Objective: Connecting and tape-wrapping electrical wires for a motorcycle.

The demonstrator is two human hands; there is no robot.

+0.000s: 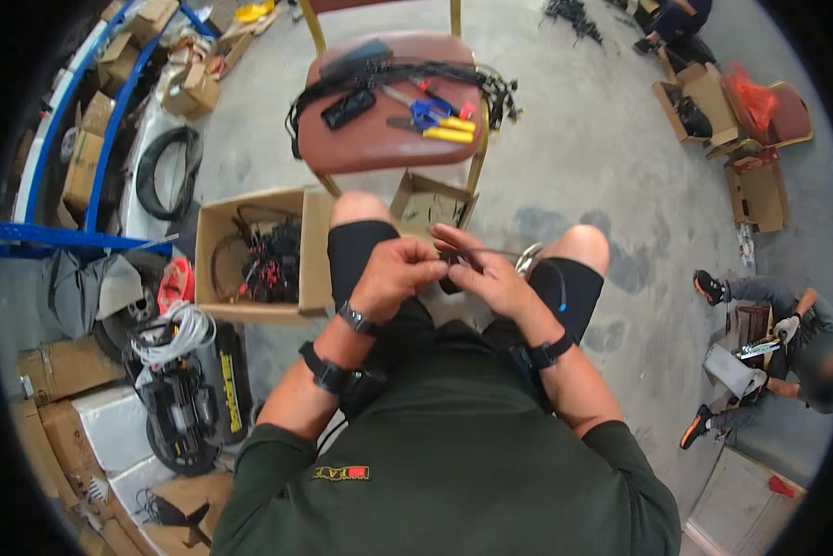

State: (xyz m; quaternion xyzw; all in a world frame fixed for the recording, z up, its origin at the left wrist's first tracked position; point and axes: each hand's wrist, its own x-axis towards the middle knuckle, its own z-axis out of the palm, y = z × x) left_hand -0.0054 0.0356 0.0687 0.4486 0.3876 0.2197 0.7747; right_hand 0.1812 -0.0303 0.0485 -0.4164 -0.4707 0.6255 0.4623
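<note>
Between my thighs, my left hand (400, 275) is closed in a pinch on a small dark part of a cable, its thumb and forefinger beside my right hand (490, 278). My right hand holds the same dark piece, its upper fingers partly extended. A thin black cable (546, 262) arcs from there over my right leg to a blue tip (562, 304). Some pale metal loops lie behind the right hand. What exactly sits between my fingertips is too small and hidden to tell.
Ahead, a chair (379, 148) holds cables, scissors (430, 113) and yellow-handled tools. Open boxes (214, 255) (412, 195) stand near my knees. Shelving (92, 222) and a wheeled vehicle (180, 408) are at left. A co-worker (778, 315) works at right; another person (676, 23) is at upper right.
</note>
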